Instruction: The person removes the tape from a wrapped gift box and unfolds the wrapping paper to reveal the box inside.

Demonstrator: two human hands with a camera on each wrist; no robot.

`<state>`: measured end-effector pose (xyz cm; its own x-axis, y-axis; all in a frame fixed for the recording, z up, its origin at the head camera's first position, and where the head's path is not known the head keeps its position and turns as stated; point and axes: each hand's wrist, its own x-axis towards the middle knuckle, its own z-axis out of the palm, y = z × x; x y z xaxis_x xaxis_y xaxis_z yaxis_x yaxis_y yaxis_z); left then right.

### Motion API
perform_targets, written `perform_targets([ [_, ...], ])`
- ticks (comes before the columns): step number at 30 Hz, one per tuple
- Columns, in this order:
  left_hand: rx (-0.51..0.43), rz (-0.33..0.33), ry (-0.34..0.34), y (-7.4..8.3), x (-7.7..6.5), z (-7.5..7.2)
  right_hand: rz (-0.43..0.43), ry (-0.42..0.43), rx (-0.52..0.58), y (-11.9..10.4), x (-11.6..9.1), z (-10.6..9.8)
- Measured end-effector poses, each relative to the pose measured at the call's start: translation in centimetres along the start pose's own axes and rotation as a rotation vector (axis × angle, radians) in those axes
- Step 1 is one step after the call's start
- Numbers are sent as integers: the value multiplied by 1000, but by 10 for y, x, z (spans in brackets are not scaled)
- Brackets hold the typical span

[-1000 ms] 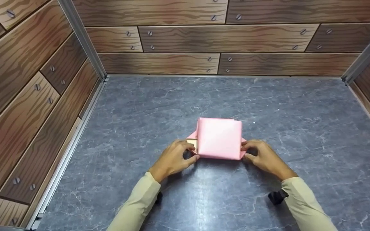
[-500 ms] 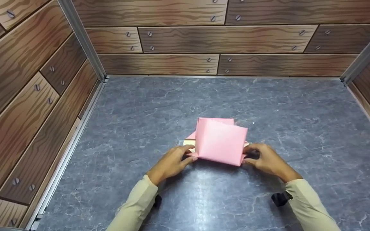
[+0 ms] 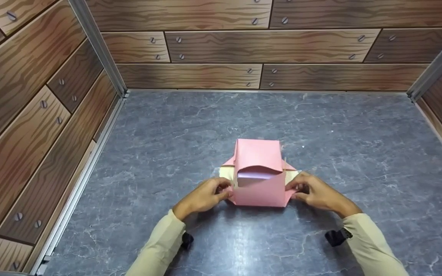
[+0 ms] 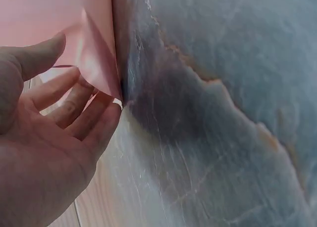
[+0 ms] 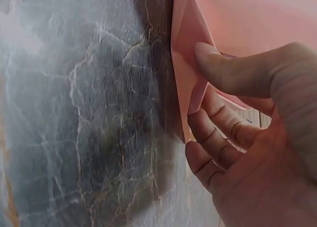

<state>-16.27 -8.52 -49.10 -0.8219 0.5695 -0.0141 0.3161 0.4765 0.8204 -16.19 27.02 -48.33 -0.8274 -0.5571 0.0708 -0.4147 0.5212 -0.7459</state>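
Observation:
A small box [image 3: 254,181] with a pale lavender-white face is partly wrapped in pink paper [image 3: 258,150] on the grey surface. The top sheet bows up, and the box shows through the gap above the front sheet. Triangular side folds stick out left and right, with cream patches beside them. My left hand [image 3: 207,193] pinches the front left fold [image 4: 96,64] between thumb and fingers. On the other side, my right hand [image 3: 315,191] pinches the front right fold [image 5: 190,64], its thumb pressing the near face and its fingers behind.
The grey marbled tabletop [image 3: 190,126] extends around the parcel. Wood-print panels [image 3: 213,48] with metal corner posts [image 3: 102,46] enclose it at the back and sides. Dark wrist devices [image 3: 336,237] hang beneath the sleeves.
The front pink sheet, earlier lying over the top, has swung down toward me, uncovering part of the box. Both hands have moved slightly nearer to me with the side folds.

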Motion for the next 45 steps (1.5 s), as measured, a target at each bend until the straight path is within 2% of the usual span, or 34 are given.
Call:
perform_targets([
  [7, -49, 24, 8, -3, -5, 0, 8, -24, 18, -2, -4, -2],
  [11, -28, 41, 2, -5, -7, 0, -47, -22, -11, -1, -5, -1],
  [14, 7, 45, -7, -5, -8, 1, -30, -30, 6, 0, -6, 0],
  [22, 141, 73, -79, -1, -10, 3, 101, -59, 118, -6, -9, -2],
  [27, 243, 27, -111, 3, -13, 3, 172, -49, 117, -9, -11, -2],
  [30, 298, 9, -123, 6, -14, 4, 166, -50, 93, -9, -12, 0],
  [36, 388, 20, -121, 7, -14, 7, 132, -82, 78, -4, -14, 2],
  [41, 417, 1, -119, 7, -16, 9, 111, -92, 71, -1, -15, 5],
  [45, 424, 13, -115, 7, -16, 10, 89, -97, 13, 0, -15, 8],
])
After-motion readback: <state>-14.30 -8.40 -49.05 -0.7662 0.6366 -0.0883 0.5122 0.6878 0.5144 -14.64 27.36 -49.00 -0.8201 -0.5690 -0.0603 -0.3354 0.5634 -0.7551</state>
